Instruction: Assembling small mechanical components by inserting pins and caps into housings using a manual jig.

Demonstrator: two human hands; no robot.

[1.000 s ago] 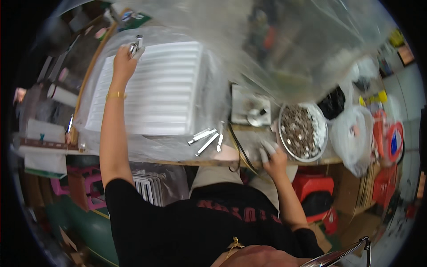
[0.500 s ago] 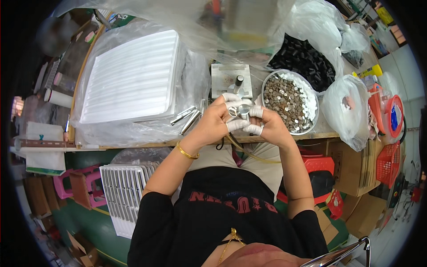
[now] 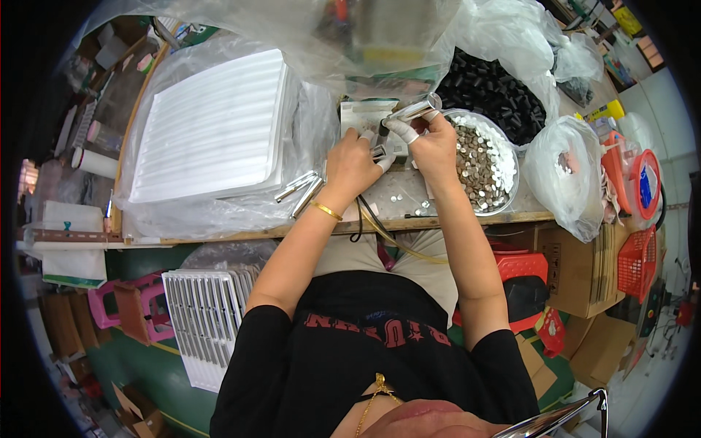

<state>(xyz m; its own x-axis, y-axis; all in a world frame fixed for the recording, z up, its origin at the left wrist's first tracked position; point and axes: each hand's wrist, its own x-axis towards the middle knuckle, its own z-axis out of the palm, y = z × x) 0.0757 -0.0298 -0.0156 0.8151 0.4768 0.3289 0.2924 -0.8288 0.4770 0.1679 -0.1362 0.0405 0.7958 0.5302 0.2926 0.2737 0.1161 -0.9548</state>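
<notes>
My right hand, with white finger covers, pinches a shiny silver tube held slantwise. The tube's near end is beside the black-topped post of a small metal fixture. My left hand is curled just left of the post, its fingers round a second silver tube, of which only an end shows. More silver tubes lie left of my left hand. Right of my right hand stands a round clear tub of small metal discs, some dull and some bright white.
Stacked white ribbed trays cover the left of the bench. A heap of black caps lies in plastic at the back right, near a clear bag. Loose discs and a dark cable are near the front edge.
My hands have moved apart. The right hand has gone up and away with its tube, now turned sideways; the left has shifted slightly toward the fixture. Loose discs on the bench are now exposed.
</notes>
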